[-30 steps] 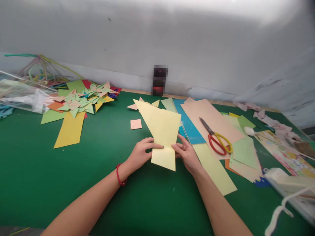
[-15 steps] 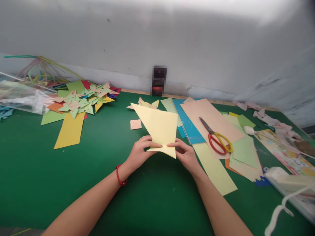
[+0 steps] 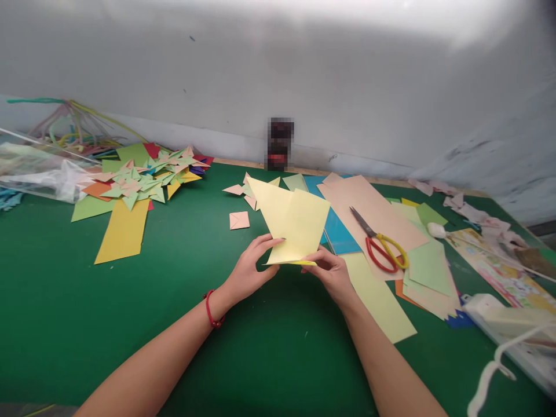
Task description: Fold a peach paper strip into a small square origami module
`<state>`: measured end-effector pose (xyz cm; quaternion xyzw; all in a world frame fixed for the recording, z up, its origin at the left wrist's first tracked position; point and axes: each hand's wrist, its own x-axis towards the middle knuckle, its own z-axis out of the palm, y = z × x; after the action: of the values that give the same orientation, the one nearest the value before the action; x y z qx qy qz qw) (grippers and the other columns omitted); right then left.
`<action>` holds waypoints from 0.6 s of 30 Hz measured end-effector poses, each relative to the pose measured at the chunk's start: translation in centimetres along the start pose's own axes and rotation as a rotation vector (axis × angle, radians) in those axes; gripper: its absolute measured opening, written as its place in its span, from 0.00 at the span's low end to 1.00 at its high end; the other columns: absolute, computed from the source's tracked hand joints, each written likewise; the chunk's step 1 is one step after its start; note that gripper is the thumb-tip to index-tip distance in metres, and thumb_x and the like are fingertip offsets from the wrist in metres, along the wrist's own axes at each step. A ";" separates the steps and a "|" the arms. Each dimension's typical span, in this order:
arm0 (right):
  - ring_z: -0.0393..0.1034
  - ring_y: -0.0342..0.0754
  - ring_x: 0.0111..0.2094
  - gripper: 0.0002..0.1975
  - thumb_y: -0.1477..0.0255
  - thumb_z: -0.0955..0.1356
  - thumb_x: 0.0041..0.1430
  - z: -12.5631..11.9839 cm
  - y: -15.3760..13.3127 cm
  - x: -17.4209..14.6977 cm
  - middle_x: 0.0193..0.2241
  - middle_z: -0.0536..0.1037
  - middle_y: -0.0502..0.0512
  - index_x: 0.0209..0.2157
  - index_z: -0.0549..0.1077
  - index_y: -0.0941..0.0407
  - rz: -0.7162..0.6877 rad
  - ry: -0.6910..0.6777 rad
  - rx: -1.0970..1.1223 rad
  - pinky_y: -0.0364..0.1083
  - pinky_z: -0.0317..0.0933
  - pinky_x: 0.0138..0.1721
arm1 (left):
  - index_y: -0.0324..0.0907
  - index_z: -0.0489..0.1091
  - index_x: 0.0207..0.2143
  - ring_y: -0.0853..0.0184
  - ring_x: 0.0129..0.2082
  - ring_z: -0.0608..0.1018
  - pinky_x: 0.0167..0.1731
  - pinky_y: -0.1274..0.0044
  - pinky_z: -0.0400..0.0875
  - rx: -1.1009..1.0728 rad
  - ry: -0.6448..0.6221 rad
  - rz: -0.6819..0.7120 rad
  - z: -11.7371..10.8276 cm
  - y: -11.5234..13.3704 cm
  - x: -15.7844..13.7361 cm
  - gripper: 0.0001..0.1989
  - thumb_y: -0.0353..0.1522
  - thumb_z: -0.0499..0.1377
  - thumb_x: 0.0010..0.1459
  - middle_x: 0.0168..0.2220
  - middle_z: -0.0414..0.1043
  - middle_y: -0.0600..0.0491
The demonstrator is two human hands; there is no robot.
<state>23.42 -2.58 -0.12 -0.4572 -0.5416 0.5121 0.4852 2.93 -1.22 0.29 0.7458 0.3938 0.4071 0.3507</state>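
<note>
A pale yellow sheet of paper (image 3: 293, 223) is held up above the green table, creased down its middle, with its lower edge toward me. My left hand (image 3: 256, 260) pinches the lower left of the sheet, thumb below and fingers on its face. At the lower right, my right hand (image 3: 328, 269) grips the sheet at a folded, brighter yellow edge. Just behind the sheet lies a folded pink and yellow paper star (image 3: 237, 189), partly hidden by it. A small folded pink paper square (image 3: 239, 220) rests left of the sheet.
Scissors (image 3: 377, 243) with red and yellow handles lie on a large pink sheet (image 3: 369, 197) at right. Folded paper stars (image 3: 143, 179) are heaped at back left beside a clear plastic bag (image 3: 47, 174). A glue gun (image 3: 490, 310) sits at the right edge.
The yellow sheet has turned and shifted slightly right, and a crease now shows across its face. My right thumb has moved from the sheet's middle toward its right edge.
</note>
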 end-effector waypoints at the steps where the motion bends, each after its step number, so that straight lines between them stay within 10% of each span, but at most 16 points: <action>1: 0.69 0.51 0.39 0.03 0.69 0.71 0.46 0.0 -0.1 0.0 0.39 0.73 0.53 0.27 0.76 0.51 -0.007 -0.019 0.014 0.51 0.68 0.37 | 0.47 0.63 0.51 0.62 0.52 0.65 0.50 0.69 0.62 -0.019 -0.007 -0.004 0.0 0.0 0.0 0.21 0.29 0.57 0.53 0.52 0.60 0.48; 9: 0.65 0.52 0.48 0.22 0.71 0.68 0.50 0.3 -0.2 0.2 0.48 0.71 0.51 0.48 0.67 0.47 0.019 0.013 0.039 0.51 0.65 0.43 | 0.46 0.72 0.40 0.65 0.44 0.71 0.43 0.74 0.68 -0.157 0.009 -0.049 -0.3 -0.4 0.1 0.11 0.30 0.55 0.55 0.44 0.68 0.51; 18: 0.70 0.53 0.37 0.14 0.62 0.62 0.55 -0.4 0.6 0.6 0.38 0.76 0.54 0.38 0.73 0.53 0.097 0.178 0.061 0.48 0.67 0.29 | 0.44 0.73 0.40 0.65 0.42 0.72 0.42 0.74 0.66 -0.173 -0.077 -0.217 -0.7 0.4 0.3 0.14 0.30 0.48 0.58 0.43 0.70 0.52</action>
<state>23.77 -1.93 -0.69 -0.5114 -0.4577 0.5088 0.5197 2.48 -1.00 1.00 0.6808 0.4218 0.3705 0.4705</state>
